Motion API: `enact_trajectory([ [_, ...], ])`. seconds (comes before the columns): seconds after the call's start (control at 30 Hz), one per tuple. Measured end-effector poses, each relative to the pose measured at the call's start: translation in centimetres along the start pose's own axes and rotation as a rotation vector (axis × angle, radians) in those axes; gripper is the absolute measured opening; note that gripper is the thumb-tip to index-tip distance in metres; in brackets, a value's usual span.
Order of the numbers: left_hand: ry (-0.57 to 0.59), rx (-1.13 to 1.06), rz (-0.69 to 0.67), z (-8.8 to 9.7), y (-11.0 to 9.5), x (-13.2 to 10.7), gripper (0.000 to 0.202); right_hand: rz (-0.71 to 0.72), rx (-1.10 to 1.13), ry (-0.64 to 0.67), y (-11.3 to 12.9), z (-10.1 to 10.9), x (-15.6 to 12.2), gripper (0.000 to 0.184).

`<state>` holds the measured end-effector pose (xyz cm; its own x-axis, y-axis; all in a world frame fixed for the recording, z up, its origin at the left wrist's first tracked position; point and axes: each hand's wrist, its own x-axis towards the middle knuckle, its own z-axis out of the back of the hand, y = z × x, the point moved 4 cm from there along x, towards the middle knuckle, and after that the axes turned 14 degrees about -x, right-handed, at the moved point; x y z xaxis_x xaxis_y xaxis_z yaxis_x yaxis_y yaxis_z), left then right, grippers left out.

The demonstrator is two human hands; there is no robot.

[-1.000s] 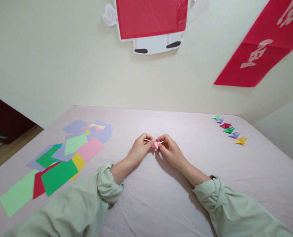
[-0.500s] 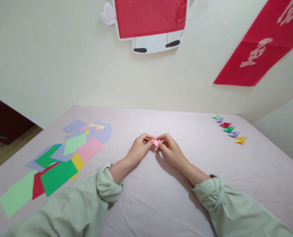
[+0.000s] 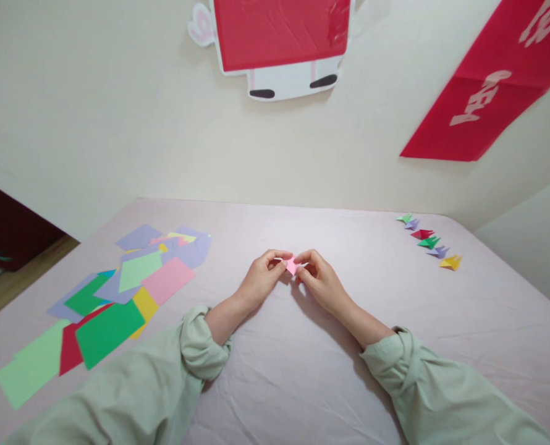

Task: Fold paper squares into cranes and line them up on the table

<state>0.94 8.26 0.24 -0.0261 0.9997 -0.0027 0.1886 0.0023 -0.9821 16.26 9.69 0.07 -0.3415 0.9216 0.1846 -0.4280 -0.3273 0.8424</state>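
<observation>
A small folded piece of pink paper (image 3: 291,266) is held just above the cloth near the middle of the table. My left hand (image 3: 263,277) pinches its left side between thumb and fingers. On the opposite side, my right hand (image 3: 320,278) grips the paper the same way, with the thumb low and the index finger on top. Fingertips cover the paper's outer edges, so only its middle shows.
Loose coloured paper sheets, among them a green sheet (image 3: 110,334) and a pink sheet (image 3: 168,281), lie overlapping on the left. Several folded paper figures, the nearest a yellow one (image 3: 451,262), form a slanting row at right. A wall (image 3: 275,154) borders the table's far edge.
The folds of the pink paper have shifted: its middle now looks flatter and more diamond-shaped. Both hands keep their grip in almost the same place.
</observation>
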Motion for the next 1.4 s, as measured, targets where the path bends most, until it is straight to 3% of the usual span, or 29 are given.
enact_trajectory([
  [1.03,-0.007,-0.081,0.062,-0.07,-0.29,-0.07,0.026,0.001,0.048,0.017,-0.31,0.0,0.14,0.012],
  [1.4,0.02,-0.024,0.011,-0.14,-0.21,-0.01,0.026,-0.03,-0.043,-0.023,-0.28,0.21,0.08,0.009],
])
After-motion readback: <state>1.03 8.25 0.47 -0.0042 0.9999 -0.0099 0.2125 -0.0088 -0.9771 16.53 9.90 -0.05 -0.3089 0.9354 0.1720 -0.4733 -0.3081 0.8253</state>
